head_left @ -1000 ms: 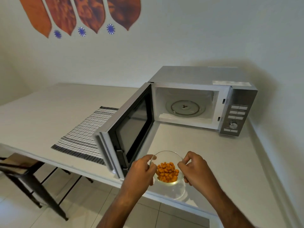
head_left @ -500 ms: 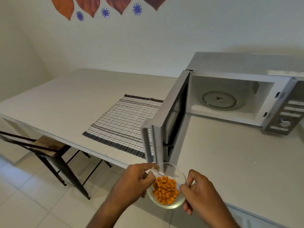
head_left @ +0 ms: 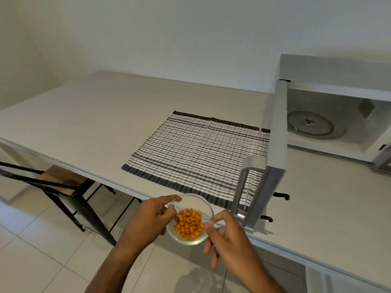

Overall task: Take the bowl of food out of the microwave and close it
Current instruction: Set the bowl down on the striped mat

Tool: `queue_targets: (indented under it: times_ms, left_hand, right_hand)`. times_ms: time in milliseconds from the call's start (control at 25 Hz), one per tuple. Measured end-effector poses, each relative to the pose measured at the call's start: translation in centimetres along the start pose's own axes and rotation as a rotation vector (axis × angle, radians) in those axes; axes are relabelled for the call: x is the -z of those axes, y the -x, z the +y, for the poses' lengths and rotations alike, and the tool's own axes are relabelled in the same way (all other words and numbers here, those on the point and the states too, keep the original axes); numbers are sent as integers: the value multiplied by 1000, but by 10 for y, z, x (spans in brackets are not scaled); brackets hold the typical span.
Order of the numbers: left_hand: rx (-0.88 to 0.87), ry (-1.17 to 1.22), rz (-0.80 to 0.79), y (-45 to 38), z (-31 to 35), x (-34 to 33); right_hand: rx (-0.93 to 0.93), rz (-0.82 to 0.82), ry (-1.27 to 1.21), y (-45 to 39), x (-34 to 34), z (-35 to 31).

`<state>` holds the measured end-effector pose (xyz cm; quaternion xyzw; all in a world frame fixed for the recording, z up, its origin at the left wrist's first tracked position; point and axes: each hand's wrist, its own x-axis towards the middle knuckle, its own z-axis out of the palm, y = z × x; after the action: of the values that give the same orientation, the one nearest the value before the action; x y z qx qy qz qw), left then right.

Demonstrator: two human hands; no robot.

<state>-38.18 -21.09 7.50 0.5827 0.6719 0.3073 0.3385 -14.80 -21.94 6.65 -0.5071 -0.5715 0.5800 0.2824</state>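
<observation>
A clear glass bowl (head_left: 196,203) of small orange food pieces is held between both hands, off the counter's front edge and above the floor. My left hand (head_left: 148,222) pinches its left rim and my right hand (head_left: 227,235) grips its right rim. The silver microwave (head_left: 336,68) stands at the right on the counter, its cavity empty except for the turntable (head_left: 316,126). Its door (head_left: 275,132) hangs wide open, edge-on toward me, with the handle (head_left: 243,185) just right of the bowl.
A black-and-white striped cloth mat (head_left: 194,153) lies on the white counter (head_left: 84,115) left of the door. A black-framed chair (head_left: 59,187) stands under the counter at the left. Tiled floor lies below my hands.
The bowl and both hands have moved left, past the open door's edge, and the view has swung left and down. The microwave now sits at the right border.
</observation>
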Motion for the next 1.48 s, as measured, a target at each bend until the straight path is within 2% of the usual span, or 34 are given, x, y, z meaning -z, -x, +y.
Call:
queue_targets:
  times_ms: [320, 480, 600, 720, 1040, 1120, 1200, 1320, 1400, 1480]
  left_hand:
    - [-32, 100, 139, -67, -11, 9]
    - [18, 87, 192, -110, -20, 6]
    - [41, 135, 201, -137, -21, 2]
    - [28, 81, 199, -156, -16, -2]
    - [35, 42, 164, -173, -22, -5]
    - [43, 56, 134, -170, -20, -2]
    - [43, 11, 205, -165, -15, 1]
    - [-71, -63, 392, -153, -6, 1]
    - [-173, -1, 394, -143, 8, -6]
    - [-275, 73, 320, -134, 27, -20]
  right_hand:
    - [50, 101, -141, -76, -31, -10]
    - [109, 192, -173, -108, -35, -19]
    - [80, 242, -198, -134, -32, -20]
    - [28, 283, -213, -154, -30, -16]
    - [-6, 299, -210, -169, -27, -14]
    - [10, 352, -177, -164, -25, -17]
    - [32, 431, -127, -158, -20, -17]
    - [68, 464, -124, -148, -13, -13]
    - [70, 487, -105, -141, -7, -13]
    - [53, 523, -102, -133, 5, -10]
